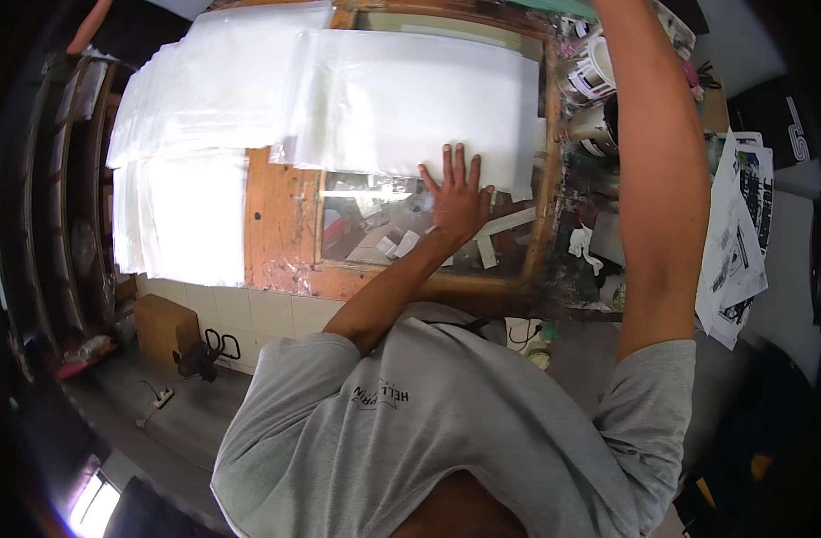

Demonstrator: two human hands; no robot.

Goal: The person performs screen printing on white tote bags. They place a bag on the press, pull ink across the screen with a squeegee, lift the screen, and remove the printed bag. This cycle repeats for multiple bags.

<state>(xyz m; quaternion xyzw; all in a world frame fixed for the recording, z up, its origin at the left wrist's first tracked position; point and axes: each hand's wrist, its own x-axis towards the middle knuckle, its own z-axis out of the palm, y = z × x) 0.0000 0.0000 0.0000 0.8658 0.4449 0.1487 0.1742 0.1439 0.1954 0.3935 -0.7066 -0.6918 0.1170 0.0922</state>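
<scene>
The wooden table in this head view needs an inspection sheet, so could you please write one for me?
Surface: wooden table with a glass pane set in it.
Job's things: translucent plastic sheets in overlapping piles, partly over the glass.
Clutter: containers and a crumpled white scrap along the right side.
Hands: left hand spread, fingers on the sheets; right hand out of view.
Cables: corded power strip on the floor at left.
Surroundings: shelving at left, brown box lower left, loose printed papers at right.

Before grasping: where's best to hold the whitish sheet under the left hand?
Probably pinch the near right corner of the whitish sheet, from the right: it lies flat, other sheets crowd its left edge; the left hand covers part of its near edge.
</scene>
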